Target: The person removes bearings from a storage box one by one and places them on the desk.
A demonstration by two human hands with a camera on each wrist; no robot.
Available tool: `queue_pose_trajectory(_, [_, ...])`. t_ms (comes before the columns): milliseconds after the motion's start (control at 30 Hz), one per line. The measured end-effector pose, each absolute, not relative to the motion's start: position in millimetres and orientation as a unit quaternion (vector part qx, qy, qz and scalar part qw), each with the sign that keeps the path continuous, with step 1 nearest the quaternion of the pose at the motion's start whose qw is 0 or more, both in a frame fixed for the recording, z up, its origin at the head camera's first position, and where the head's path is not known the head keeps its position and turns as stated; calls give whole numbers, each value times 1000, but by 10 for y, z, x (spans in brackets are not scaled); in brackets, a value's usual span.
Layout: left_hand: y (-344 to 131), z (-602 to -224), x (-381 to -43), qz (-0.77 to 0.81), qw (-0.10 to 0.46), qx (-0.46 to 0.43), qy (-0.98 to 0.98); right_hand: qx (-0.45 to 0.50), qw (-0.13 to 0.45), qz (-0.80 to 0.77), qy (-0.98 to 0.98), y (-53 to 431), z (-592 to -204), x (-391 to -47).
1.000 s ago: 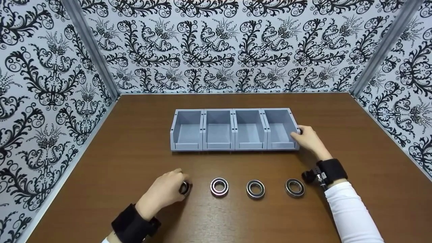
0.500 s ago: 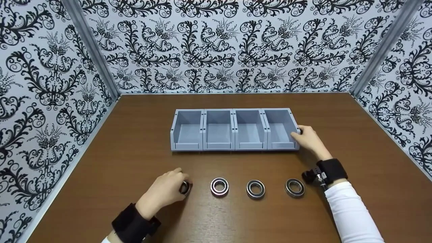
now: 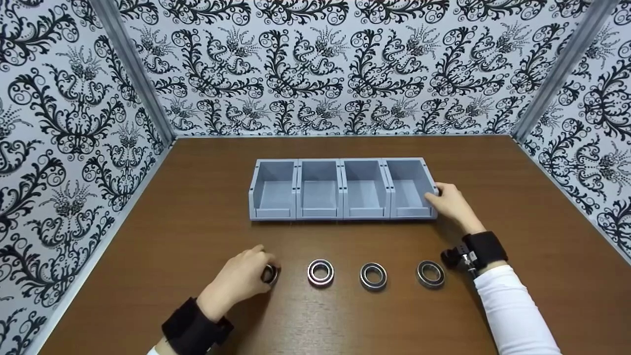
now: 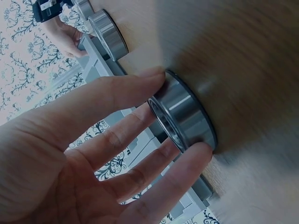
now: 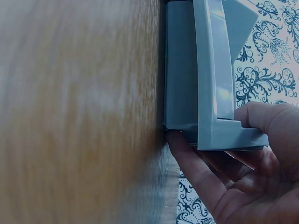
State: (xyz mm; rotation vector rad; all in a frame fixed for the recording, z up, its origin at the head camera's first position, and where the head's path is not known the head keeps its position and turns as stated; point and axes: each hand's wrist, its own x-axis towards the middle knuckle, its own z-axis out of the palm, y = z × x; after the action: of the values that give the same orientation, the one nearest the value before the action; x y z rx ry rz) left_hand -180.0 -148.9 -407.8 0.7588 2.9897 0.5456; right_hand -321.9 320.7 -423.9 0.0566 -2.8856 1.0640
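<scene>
My left hand (image 3: 242, 276) grips a metal ball bearing (image 4: 184, 109) by its outer rim, thumb on one side and fingers on the other, low over the brown table. At the right end of a row of joined grey bins (image 3: 319, 214), my right hand (image 3: 451, 202) holds the outer side wall. Its thumb reaches over the top edge, and the other fingers lie along the outside, as the right wrist view shows. Three more bearings lie flat in a line in front of the bins: one left (image 3: 320, 273), one middle (image 3: 373, 276), one right (image 3: 430, 274).
The row has several open-fronted compartments, with nothing visible inside them. Patterned black-and-white walls (image 3: 320, 69) enclose the wooden table (image 3: 207, 182) at the back and sides. Black straps with cameras sit on both wrists.
</scene>
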Motion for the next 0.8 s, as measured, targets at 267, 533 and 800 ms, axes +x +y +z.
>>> queue_pose_trajectory(267, [-1494,-4079,-1791,169,1,242,955,23,31,348,-937,3203,-4237,-3219])
queue_pose_trajectory(533, [-1485,-4068,-1799,168,21,238,956,28,41,345,-937,3214,-4234,-3209])
queue_pose_trajectory(800, [-1489,-4078,-1807,161,15,247,956,22,35,346,-938,3205,-4237,-3207])
